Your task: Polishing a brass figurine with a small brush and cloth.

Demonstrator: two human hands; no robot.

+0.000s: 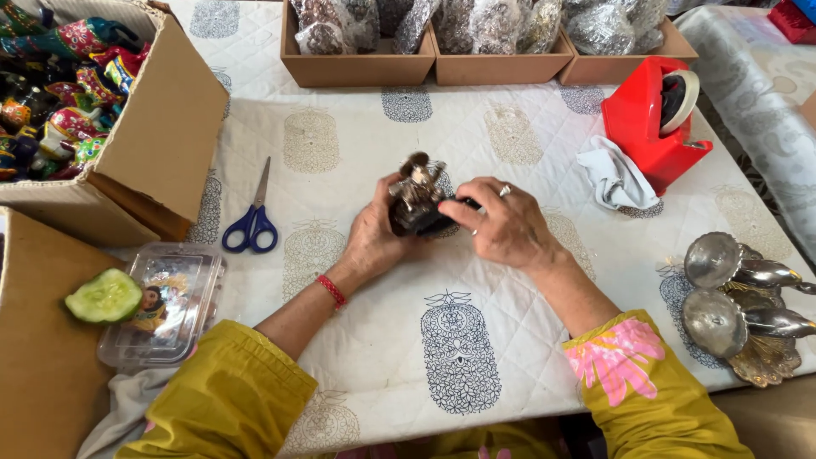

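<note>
Both my hands hold a small dark metal figurine [418, 197] over the middle of the quilted white tablecloth [476, 357]. My left hand [374, 234] cups it from the left side and below. My right hand [503, 223], with a ring on one finger, grips its dark base from the right. The figurine's top, with small round knobs, sticks up between my fingers. A red thread band is on my left wrist.
Blue-handled scissors [252, 223] lie left of my hands. A red tape dispenser [656, 119] and white cloth [616, 177] sit at right. Metal bowls [722, 289] at the right edge. A cardboard box of painted figurines [127, 110], a clear plastic box [166, 297], a cucumber slice [105, 296], trays of wrapped items [357, 64].
</note>
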